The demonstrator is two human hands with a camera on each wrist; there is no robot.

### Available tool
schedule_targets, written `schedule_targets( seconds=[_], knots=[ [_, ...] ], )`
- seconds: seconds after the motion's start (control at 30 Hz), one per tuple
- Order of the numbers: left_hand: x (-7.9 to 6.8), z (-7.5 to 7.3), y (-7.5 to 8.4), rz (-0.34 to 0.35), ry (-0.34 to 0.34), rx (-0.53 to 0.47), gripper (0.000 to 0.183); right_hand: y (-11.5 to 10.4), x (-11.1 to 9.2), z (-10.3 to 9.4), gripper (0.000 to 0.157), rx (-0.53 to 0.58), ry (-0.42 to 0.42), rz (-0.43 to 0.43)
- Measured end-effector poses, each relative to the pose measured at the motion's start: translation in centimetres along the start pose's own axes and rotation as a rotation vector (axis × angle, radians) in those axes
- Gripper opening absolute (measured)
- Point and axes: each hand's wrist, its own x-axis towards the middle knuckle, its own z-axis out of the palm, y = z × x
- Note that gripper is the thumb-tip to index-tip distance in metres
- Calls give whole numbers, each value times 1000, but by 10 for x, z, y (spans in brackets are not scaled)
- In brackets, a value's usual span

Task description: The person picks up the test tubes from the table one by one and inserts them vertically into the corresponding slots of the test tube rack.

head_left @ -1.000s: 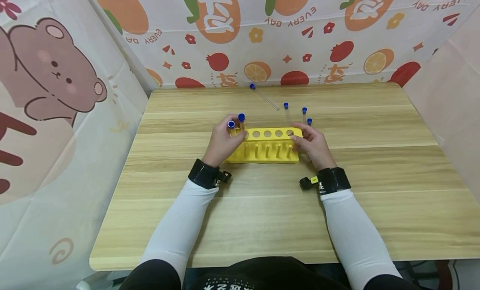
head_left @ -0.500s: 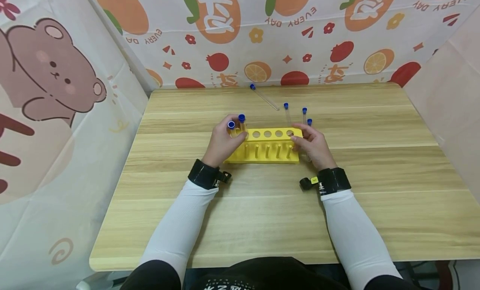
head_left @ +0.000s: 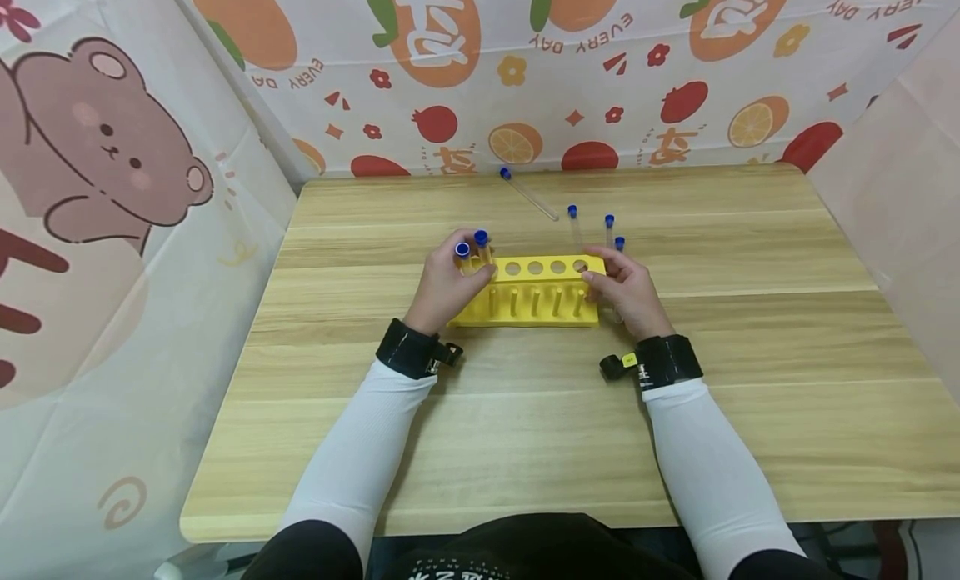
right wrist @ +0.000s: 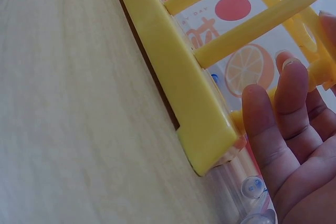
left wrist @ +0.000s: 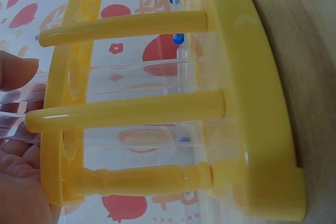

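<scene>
A yellow test tube rack stands between both hands on the wooden table. Two blue-capped tubes stand in its left holes: an outer test tube and an inner test tube. My left hand has its thumb and fingers around the inner tube at the top bar. In the left wrist view, clear tube bodies run down through the rack behind its pegs. My right hand grips the rack's right end, thumb at the last hole. Seen from the right wrist, its fingers curl at the end post.
Several blue-capped tubes lie behind the rack, one far tube slanting near the back edge and another tube closer in. Rounded tube ends show beside the right hand. A fruit-patterned curtain hangs along the table's back edge.
The inner tube's cap has tipped slightly left and toward the person. Both hands and the rack stay in place.
</scene>
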Motion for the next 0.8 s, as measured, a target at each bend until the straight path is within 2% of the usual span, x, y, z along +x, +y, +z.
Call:
schedule_targets(
  seconds=[0.3, 0.47, 0.8],
  knots=[
    [0, 0, -1, 6, -21, -29, 37, 0, 0, 0, 45, -2, -1, -5],
    [0, 0, -1, 7, -26, -36, 39, 0, -1, 0, 47, -11, 2, 0],
    [0, -1, 0, -28, -39, -33, 44, -2, -1, 1, 45, 3, -1, 0]
  ],
)
